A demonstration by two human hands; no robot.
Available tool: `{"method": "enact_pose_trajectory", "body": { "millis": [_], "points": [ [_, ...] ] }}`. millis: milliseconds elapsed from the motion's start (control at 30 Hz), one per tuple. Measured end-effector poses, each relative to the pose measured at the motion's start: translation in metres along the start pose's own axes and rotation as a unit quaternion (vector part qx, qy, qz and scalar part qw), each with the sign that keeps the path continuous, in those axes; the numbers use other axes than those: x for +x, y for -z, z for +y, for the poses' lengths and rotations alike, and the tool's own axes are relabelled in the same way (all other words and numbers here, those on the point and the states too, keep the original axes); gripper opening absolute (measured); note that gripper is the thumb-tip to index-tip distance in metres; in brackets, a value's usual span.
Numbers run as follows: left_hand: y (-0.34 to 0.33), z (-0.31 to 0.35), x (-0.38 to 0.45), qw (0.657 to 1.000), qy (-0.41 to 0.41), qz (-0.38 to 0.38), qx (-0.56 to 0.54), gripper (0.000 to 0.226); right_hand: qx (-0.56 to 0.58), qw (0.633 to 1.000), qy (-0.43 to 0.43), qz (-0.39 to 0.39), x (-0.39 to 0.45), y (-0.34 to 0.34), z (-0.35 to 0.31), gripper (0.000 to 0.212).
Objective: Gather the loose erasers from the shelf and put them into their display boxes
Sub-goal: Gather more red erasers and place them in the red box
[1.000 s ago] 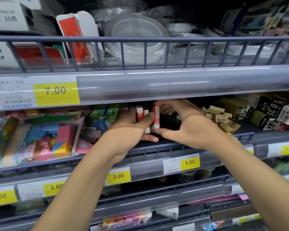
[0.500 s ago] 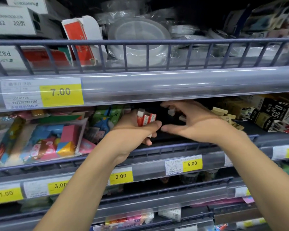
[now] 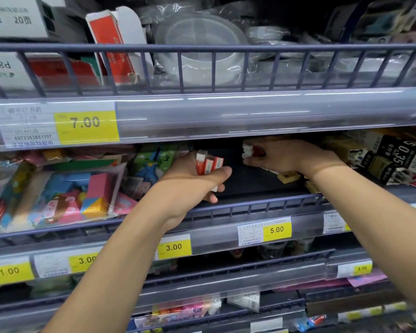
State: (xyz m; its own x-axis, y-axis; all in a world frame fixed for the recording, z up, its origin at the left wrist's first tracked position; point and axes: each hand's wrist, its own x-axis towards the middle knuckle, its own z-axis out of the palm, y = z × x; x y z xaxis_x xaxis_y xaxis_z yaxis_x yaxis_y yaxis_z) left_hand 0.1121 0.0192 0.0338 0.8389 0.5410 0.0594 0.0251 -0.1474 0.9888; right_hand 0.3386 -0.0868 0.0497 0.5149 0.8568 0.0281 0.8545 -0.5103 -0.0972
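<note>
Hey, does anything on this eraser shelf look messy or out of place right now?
Yes. Yellowish erasers lie loose and tilted on the dark shelf floor under the right hand, outside any box. The left hand holds a bunch of red-sleeved erasers. Above, a red and white carton leans with its flap open.

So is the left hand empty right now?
No, the left hand grips a bunch of red-sleeved erasers.
</note>
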Motion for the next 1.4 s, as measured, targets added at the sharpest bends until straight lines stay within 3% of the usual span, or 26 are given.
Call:
{"method": "enact_pose_trajectory", "body": {
  "millis": [100,233,467,567,700,767,867,1167,1333,1400],
  "points": [
    [0.001,0.0,0.001,1.0,0.003,0.001,0.001,0.014,0.008,0.999,0.016,0.042,0.001,-0.001,0.0,0.032],
    [0.001,0.0,0.002,1.0,0.006,0.002,-0.001,0.013,-0.015,0.997,0.014,0.069,-0.002,-0.002,0.003,0.024],
    [0.001,0.0,0.003,1.0,0.016,0.006,0.001,0.013,0.083,0.993,0.027,0.079,-0.019,-0.002,0.0,0.049],
    [0.001,0.002,0.003,1.0,0.022,0.016,-0.003,0.014,0.145,0.983,0.03,0.106,-0.036,-0.001,-0.017,0.042],
    [-0.001,0.006,0.002,0.999,0.024,0.026,0.006,0.02,0.346,0.927,0.105,0.099,-0.058,-0.008,-0.046,0.051],
    [0.0,0.008,0.001,1.0,0.023,0.013,0.006,0.018,0.39,0.899,0.157,0.12,-0.068,-0.015,-0.057,0.056],
    [0.001,0.011,-0.003,1.0,0.025,0.001,-0.017,0.014,0.394,0.887,0.184,0.151,-0.075,-0.019,-0.066,0.06],
    [0.002,0.011,-0.001,0.999,0.027,0.021,-0.01,0.016,0.287,0.908,0.19,0.238,-0.08,-0.021,-0.083,0.059],
    [0.002,0.01,-0.002,0.999,0.02,0.034,-0.021,0.035,0.264,0.92,0.207,0.203,-0.079,-0.02,-0.076,0.067],
    [0.002,0.01,-0.002,0.999,0.019,0.042,-0.022,0.03,0.25,0.935,0.182,0.176,-0.074,-0.015,-0.063,0.063]
  ]
}}
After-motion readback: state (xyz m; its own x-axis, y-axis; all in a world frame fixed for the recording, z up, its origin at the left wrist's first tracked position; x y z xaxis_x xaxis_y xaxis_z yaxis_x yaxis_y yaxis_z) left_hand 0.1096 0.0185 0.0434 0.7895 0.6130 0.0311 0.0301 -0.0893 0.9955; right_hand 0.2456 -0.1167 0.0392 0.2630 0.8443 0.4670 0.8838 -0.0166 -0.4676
